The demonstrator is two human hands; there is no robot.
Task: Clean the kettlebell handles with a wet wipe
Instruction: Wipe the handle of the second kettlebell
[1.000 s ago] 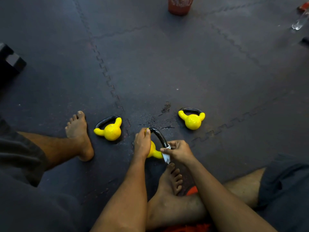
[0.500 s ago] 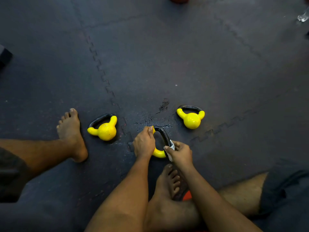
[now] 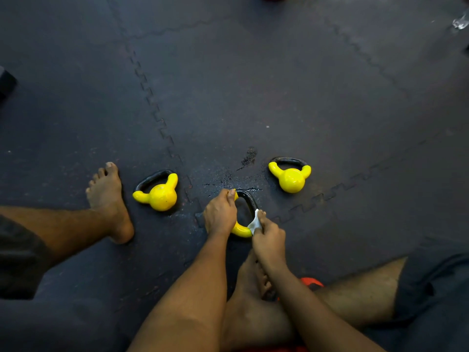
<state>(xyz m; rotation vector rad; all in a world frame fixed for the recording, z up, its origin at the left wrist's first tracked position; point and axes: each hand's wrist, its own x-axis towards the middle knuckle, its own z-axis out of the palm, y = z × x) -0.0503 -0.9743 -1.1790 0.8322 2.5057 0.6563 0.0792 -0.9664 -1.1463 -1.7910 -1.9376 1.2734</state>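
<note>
Left hand (image 3: 220, 214) grips kettlebell (image 3: 241, 231); right hand (image 3: 269, 240) fingers pinch wipe (image 3: 255, 223) on handle (image 3: 250, 202). Risk: wet handle slips, kettlebell tips onto foot (image 3: 245, 275) just beside

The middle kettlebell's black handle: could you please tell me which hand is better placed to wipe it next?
Right. The right hand pinches the wet wipe against the black handle, while the left hand holds the middle kettlebell at its other side, likely steadying it.
</note>
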